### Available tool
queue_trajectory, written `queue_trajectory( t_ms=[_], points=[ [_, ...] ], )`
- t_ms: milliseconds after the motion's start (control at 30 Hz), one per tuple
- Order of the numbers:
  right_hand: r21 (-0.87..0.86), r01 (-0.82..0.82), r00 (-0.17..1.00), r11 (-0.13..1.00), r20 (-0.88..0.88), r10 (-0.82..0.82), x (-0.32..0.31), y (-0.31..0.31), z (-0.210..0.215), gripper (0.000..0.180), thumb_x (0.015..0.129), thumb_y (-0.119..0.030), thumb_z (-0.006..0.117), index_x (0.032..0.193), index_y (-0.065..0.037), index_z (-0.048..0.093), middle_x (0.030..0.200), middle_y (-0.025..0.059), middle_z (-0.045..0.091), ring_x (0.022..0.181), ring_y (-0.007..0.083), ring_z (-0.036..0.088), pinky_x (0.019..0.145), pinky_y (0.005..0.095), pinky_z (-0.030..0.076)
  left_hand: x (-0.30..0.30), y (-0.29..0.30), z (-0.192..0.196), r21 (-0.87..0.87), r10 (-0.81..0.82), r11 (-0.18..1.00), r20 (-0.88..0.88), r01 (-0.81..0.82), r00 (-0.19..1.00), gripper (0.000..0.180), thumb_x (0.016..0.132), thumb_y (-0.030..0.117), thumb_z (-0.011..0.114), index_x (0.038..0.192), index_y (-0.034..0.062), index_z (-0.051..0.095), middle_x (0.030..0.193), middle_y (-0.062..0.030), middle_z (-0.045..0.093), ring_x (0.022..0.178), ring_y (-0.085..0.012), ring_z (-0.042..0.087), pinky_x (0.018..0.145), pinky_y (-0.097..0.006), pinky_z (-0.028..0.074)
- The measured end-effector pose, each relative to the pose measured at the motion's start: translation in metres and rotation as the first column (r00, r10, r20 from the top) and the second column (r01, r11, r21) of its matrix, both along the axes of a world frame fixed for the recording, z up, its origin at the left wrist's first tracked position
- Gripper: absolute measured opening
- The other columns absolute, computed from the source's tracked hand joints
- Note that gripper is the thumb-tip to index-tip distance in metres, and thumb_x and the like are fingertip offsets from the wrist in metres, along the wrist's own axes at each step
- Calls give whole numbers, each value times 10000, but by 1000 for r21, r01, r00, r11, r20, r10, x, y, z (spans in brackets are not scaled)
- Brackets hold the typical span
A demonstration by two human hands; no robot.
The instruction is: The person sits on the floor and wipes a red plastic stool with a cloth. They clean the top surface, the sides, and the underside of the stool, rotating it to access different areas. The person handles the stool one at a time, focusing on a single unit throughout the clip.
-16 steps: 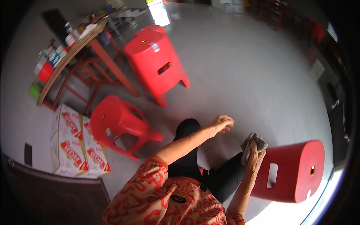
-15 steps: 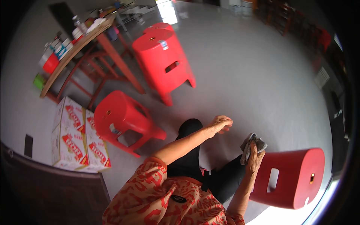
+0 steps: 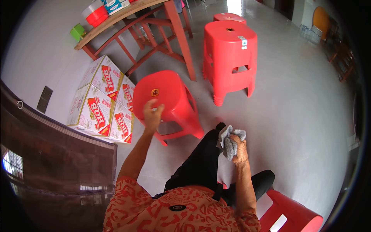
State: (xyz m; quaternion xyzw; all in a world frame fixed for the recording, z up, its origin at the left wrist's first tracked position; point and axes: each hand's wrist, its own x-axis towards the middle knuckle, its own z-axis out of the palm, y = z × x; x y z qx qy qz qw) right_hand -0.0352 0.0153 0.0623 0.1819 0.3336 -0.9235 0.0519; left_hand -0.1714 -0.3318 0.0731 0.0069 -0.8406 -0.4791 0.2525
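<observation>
Left hand (image 3: pixel 153 113) is reaching, fingers loosely curled and empty, over the near edge of the red stool (image 3: pixel 167 96); right hand (image 3: pixel 236 149) is gripping a bunched grey cloth (image 3: pixel 228 140). Steadying the seat first would help.

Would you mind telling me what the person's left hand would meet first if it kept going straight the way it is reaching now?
Most likely the seat of the nearest red stool: the left hand is stretched toward it, fingers overlapping its top, though contact is unclear from this view.
</observation>
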Motion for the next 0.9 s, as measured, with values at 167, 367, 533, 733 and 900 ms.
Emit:
queue_trajectory(
  t_ms=[167,367,533,733,900],
  points=[
    [1,-96,994,995,47,96,-68,-61,2,211,842,-94,630,1038,-27,593,937,110,646,823,228,649,737,366,558,-26,-114,-20,-93,440,898,135,-430,888,538,781,262,736,1187,-49,571,1135,-178,618,1054,-280,572,928,-387,443],
    [112,-178,978,978,133,163,-158,-116,-12,247,826,-106,621,1051,-5,609,948,115,653,824,236,663,741,382,567,-35,-149,-22,411,-49,870,620,-272,783,538,877,420,610,1184,-21,592,1088,-84,648,1004,-191,596,855,-319,478],
    [129,-279,952,952,167,256,-207,-139,-33,221,828,-146,574,967,18,626,824,106,659,670,218,653,627,328,551,-52,-165,-50,623,-216,735,589,-268,779,492,900,370,611,1225,3,572,1168,-87,624,1068,-185,591,907,-310,473],
    [154,-319,933,935,225,282,-224,-139,-53,219,810,-169,563,879,24,639,755,119,649,603,221,640,549,336,530,-70,-156,-44,819,-349,509,478,-265,806,519,901,330,628,1294,16,502,1224,-113,602,1110,-218,590,952,-347,492],
    [90,-284,958,954,61,280,-213,-143,-58,151,806,-85,581,915,-6,649,772,87,657,640,193,638,575,337,541,-52,-163,-53,858,-330,473,383,-200,863,491,912,297,613,1294,11,499,1222,-124,598,1093,-230,599,930,-351,511]
  ],
)
